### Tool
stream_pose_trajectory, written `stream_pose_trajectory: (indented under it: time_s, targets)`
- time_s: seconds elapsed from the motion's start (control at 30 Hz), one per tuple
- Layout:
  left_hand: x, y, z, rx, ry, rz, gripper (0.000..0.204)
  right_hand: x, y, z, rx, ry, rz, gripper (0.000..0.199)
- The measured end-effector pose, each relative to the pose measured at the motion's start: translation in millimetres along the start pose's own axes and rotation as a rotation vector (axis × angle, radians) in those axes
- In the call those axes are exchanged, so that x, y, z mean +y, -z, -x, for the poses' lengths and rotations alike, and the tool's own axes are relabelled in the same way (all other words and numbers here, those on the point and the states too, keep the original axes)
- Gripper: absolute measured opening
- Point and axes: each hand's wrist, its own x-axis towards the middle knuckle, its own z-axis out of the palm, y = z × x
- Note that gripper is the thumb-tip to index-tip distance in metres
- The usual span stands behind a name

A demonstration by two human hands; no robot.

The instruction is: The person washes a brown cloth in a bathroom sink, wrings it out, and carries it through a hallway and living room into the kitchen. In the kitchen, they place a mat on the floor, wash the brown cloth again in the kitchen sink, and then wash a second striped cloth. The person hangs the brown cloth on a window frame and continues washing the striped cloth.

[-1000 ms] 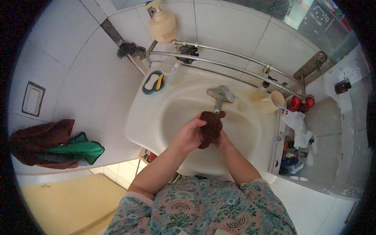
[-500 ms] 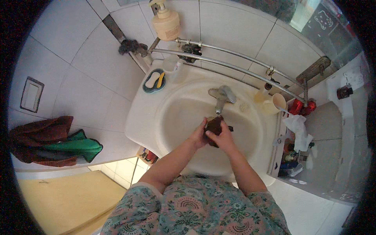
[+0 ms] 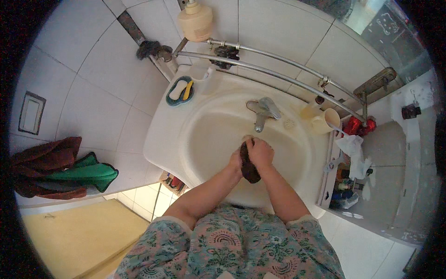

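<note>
Above the white sink, my two hands come together around a bunched dark brown cloth. My left hand is closed along its left side. My right hand wraps over its upper right, with the fingers curled. The cloth hangs a little below the hands, toward me, and what part of it lies between the palms is hidden. A pale bit shows at the top of the hands, too small to name. Just beyond them stands the metal faucet; no running water can be made out.
On the sink's left corner is a blue soap dish with white soap and a yellow piece. A metal rail crosses behind, below a cream pump bottle. A cream cup stands right. Brown and green towels hang left.
My hands have moved slightly nearer me, away from the faucet. The cloth, spread between the fingers before, is now squeezed into a narrow bundle with my right hand over it.
</note>
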Motion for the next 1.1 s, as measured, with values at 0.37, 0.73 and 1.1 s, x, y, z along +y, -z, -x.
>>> stream_pose_trajectory:
  time_s: [0.37,0.73,1.1]
  targets:
    - [85.3,28.3,-8.7,0.444,-0.411,-1.561,0.044,87.4,-30.2,-15.3,0.006,-0.029,0.231,0.050]
    - [61.5,-49.5,77.9,0.034,-0.007,-0.609,0.041,121.2,-89.0,-6.3,-0.333,-0.222,-1.074,0.061]
    - [103.1,-35.7,63.7,-0.045,-0.234,-0.657,0.028,64.8,-7.5,16.0,-0.896,-0.208,-1.997,0.056]
